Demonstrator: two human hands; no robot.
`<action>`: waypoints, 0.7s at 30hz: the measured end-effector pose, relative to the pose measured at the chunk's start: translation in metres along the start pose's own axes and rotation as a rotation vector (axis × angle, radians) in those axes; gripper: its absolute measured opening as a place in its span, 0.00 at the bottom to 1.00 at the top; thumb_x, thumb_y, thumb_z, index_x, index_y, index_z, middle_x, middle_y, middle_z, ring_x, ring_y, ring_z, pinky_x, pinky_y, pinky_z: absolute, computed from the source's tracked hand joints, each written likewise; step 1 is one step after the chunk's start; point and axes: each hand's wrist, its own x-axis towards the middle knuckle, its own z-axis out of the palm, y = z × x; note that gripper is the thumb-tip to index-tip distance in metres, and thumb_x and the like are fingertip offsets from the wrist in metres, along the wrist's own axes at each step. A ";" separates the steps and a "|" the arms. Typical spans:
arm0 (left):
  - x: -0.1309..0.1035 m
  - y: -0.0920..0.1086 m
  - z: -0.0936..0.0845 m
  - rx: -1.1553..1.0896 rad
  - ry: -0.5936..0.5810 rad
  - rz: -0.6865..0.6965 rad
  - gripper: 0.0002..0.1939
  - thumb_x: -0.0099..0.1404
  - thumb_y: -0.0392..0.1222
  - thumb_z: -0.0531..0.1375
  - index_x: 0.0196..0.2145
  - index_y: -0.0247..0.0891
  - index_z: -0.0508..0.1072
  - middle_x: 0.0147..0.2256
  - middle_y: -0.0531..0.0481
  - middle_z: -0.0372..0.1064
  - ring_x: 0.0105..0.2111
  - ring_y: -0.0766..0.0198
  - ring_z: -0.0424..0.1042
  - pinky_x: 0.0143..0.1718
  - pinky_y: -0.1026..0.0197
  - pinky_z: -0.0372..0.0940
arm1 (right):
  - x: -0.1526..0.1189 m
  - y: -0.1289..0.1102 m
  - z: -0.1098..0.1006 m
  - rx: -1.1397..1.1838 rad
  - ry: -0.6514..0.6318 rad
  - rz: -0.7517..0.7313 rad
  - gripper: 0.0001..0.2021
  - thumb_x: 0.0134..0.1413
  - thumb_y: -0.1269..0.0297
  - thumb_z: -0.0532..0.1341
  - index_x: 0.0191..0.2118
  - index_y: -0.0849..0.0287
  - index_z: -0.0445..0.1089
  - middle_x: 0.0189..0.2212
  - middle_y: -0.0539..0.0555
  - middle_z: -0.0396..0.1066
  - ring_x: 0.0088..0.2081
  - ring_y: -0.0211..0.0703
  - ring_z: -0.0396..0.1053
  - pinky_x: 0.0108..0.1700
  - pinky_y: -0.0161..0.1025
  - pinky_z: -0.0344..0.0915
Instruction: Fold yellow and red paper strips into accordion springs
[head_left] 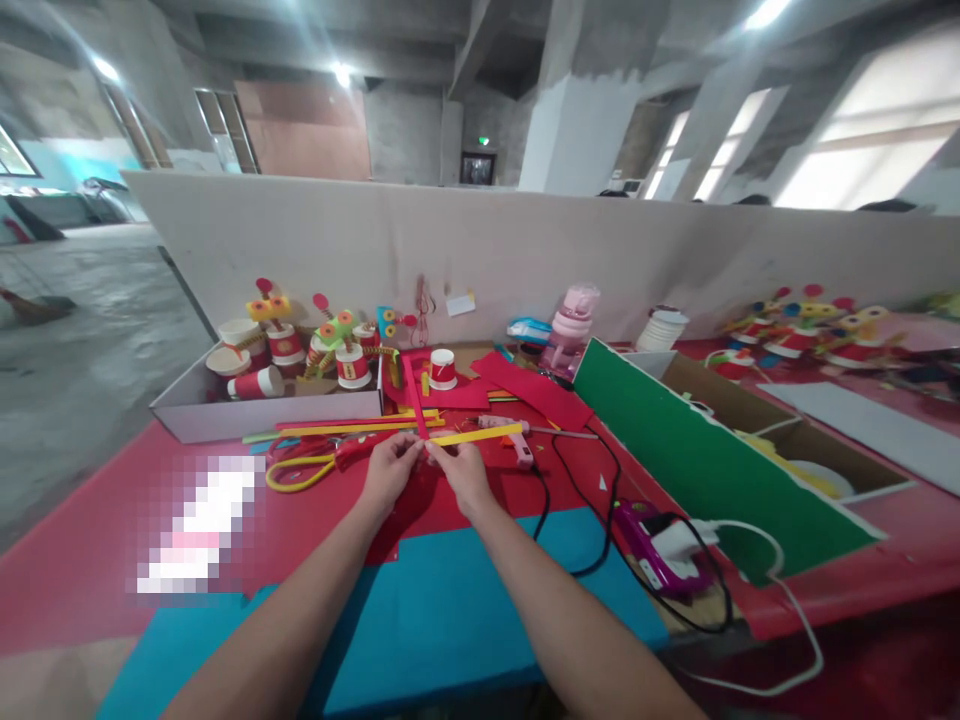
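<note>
Left hand (390, 472) with fingertips pinched at the near end of the red strip (414, 390), right hand (463, 470) pinching the yellow strip (484, 434) – both nearly touching where red meets yellow. Red pointing to 12 o'clock, yellow to 3; impossible to tell whether glued there.

Likeliest trouble, as judged: a slip off square at the corner, from narrow paper and a loosened pinch. Also possible: a crease, from pressing unevenly, or a snag of yellow's far end on the glue gun (521, 450), close by at 3 o'clock. Perhaps a burn too, if hot; no way to tell.

Farther out, at 4 o'clock, a black cord (547, 500) to catch a forearm on, then the power strip (661, 560). At 9, scissors (300, 484) crowding the left side; at 10, loose strips (352, 428) before the white box (277, 418). Upright at 12 to 1, a cup (442, 372) – easily knocked by a long reach. Blocking the way at 3 to 4, the green box (675, 460).
</note>
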 end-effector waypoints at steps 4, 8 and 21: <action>0.001 -0.002 -0.001 -0.036 -0.024 0.017 0.14 0.55 0.50 0.63 0.25 0.35 0.71 0.19 0.53 0.66 0.20 0.68 0.61 0.24 0.65 0.56 | 0.001 0.000 0.002 0.005 0.019 -0.013 0.12 0.40 0.59 0.65 0.31 0.61 0.73 0.20 0.48 0.69 0.23 0.39 0.66 0.30 0.36 0.64; -0.001 0.000 0.000 -0.051 -0.020 0.021 0.14 0.55 0.50 0.63 0.25 0.35 0.71 0.19 0.53 0.67 0.19 0.68 0.61 0.24 0.65 0.56 | 0.001 0.002 0.003 0.029 0.012 -0.029 0.12 0.40 0.59 0.65 0.31 0.61 0.73 0.19 0.48 0.69 0.23 0.39 0.65 0.29 0.35 0.63; -0.001 0.004 0.000 0.040 -0.004 0.066 0.14 0.55 0.50 0.63 0.24 0.35 0.70 0.19 0.53 0.66 0.19 0.68 0.61 0.23 0.65 0.55 | 0.002 0.003 0.005 0.127 0.003 -0.007 0.10 0.37 0.62 0.64 0.28 0.61 0.72 0.19 0.47 0.68 0.23 0.37 0.63 0.29 0.35 0.62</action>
